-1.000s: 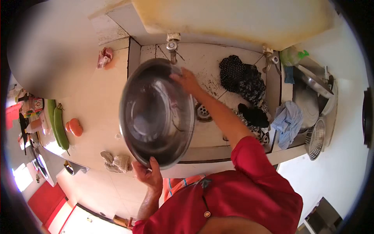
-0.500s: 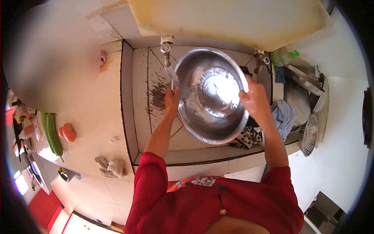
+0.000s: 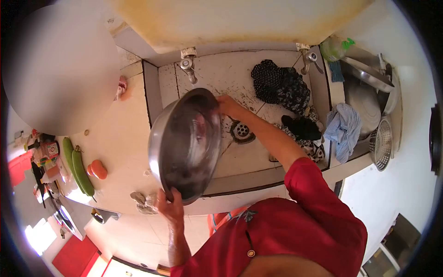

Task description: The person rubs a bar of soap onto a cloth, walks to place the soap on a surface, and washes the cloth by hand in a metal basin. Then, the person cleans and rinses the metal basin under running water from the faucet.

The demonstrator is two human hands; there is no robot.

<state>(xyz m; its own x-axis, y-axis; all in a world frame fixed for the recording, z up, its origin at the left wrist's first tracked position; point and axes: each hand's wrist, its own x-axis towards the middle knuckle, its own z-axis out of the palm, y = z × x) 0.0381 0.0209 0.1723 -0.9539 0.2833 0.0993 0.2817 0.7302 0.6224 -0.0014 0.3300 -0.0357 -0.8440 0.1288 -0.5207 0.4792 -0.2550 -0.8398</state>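
A large steel basin (image 3: 191,152) is tipped on its side above the sink's left edge, its hollow turned toward the right. My left hand (image 3: 170,205) is closed on its near rim, thumb over the edge. At the far rim, my right hand (image 3: 228,106) grips the basin too, its fingers partly hidden. The inside looks wet and shiny, with no pool of water visible. Just beyond the basin is the left tap (image 3: 188,67). In the tiled sink (image 3: 210,76), the drain (image 3: 242,131) lies below my right forearm.
Dark patterned cloths (image 3: 281,85) lie in the sink below the right tap (image 3: 308,57). A striped cloth (image 3: 344,129), a colander (image 3: 382,143) and pans stand right. On the left counter are long green vegetables (image 3: 79,168), tomatoes (image 3: 98,169) and a crumpled bag (image 3: 143,203).
The basin has swung left and toward me from under the left tap and tipped over; the water it held no longer shows. The drain and dark cloths have come into view.
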